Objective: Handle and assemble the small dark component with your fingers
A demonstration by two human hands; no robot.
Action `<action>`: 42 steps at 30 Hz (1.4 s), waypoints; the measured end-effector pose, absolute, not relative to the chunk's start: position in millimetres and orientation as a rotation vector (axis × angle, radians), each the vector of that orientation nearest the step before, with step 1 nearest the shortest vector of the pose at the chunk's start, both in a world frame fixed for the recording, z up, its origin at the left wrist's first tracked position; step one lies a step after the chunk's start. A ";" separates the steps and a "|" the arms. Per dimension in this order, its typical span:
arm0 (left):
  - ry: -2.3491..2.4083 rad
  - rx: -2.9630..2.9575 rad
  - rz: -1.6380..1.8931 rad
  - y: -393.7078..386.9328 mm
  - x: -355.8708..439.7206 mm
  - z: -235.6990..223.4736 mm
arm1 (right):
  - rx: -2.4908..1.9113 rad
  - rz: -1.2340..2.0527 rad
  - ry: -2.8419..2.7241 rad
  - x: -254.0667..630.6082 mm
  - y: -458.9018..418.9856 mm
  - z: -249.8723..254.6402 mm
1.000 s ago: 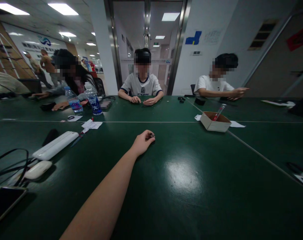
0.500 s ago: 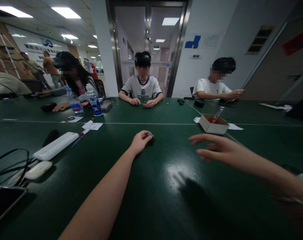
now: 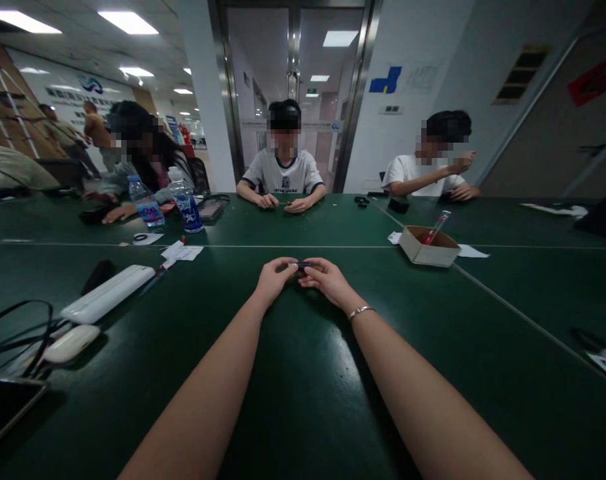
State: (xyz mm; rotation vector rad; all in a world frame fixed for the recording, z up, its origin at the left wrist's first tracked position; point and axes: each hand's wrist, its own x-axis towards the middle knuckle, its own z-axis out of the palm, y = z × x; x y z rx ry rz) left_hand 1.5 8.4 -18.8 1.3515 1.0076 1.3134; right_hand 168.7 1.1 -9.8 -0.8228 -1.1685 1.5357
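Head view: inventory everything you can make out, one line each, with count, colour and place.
table: 1, dark green, across the view
small item: at least 1, dark, between the hands; identity unclear
box: 1, off-white, right of middle
stick: 1, red and clear, in the box
bottles: 2, clear with blue labels, far left
papers: several, white, left and right
block: 1, white, left
rounded case: 1, white, nearer than the block
phone: 1, dark screen, near left
seated people: 3 across the table, two white shirts; others far left
left hand: 1, bare, centre, holding the small item
right hand: 1, silver bracelet, fingertips at the small item
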 end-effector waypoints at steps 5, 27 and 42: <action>0.998 1.315 1.285 8.1 0.1 -15.5 | -0.865 1.438 -1.280 176.5 6.0 -11.4; 1.314 1.400 1.306 2.0 -3.5 -8.6 | -0.849 1.396 -1.415 172.4 6.9 -14.7; 1.552 1.661 1.191 -5.2 -8.6 -6.0 | -0.841 1.453 -1.467 173.3 5.5 -12.1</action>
